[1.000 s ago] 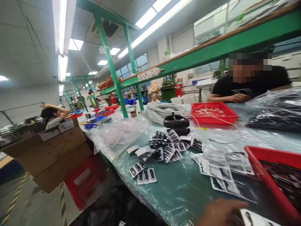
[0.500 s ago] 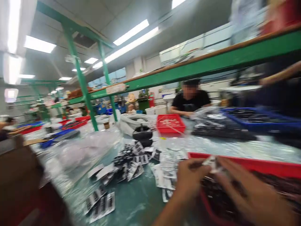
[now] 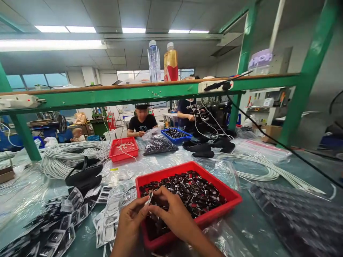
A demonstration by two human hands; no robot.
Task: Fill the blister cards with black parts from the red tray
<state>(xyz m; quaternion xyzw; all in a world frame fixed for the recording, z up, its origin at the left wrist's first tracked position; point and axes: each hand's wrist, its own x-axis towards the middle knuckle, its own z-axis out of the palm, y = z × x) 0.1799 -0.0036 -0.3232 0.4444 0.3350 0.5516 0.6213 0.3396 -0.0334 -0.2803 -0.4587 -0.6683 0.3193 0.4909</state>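
- The tabletop point(image 3: 257, 235) spreads across the lower frame; the view has swung rightward over the last second.
- The red tray point(image 3: 227, 207), formerly cut off at the right edge, now sits whole at lower centre, its black parts point(image 3: 190, 191) on show, so the handling is squarely in view.
- Carded packs point(image 3: 55, 237) lie heaped at lower left.
- Left hand point(image 3: 128, 221) and right hand point(image 3: 174, 216) meet above the tray's near-left part, fingertips pinched narrow.
- Between them: a small pale piece point(image 3: 149, 200) (too covered to identify).
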